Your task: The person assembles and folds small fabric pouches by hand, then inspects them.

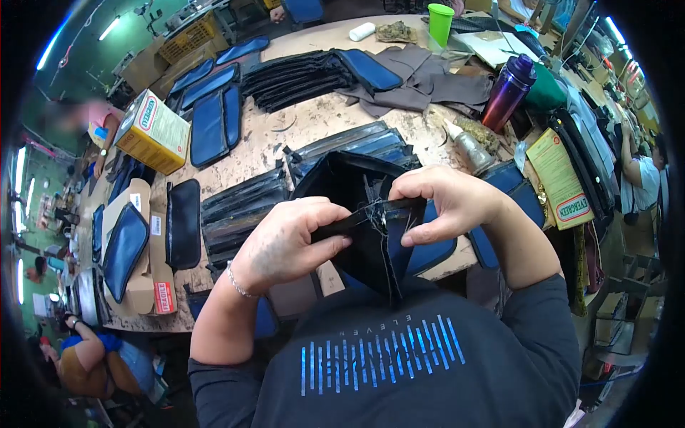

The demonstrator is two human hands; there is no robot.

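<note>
A black leather-like pouch (342, 178) hangs between my two hands in front of my chest, with frayed threads along its seam edge. My left hand (292, 239) pinches one side of the seam edge between thumb and fingers. On the other side, my right hand (449, 203) grips the same edge, thumb below and fingers above. The inside of the pouch is dark, and a pointed lower corner hangs near my shirt. Stacked black strips (246, 210) lie on the table just beyond my left hand.
Blue-and-black panels (214, 121) and a dark pile (296, 78) lie further back. Two Evergreen cans (153, 135) (560, 178) stand at left and right. A purple bottle (508, 93), a squeeze bottle (467, 148) and a green cup (440, 25) are on the right side. People sit around.
</note>
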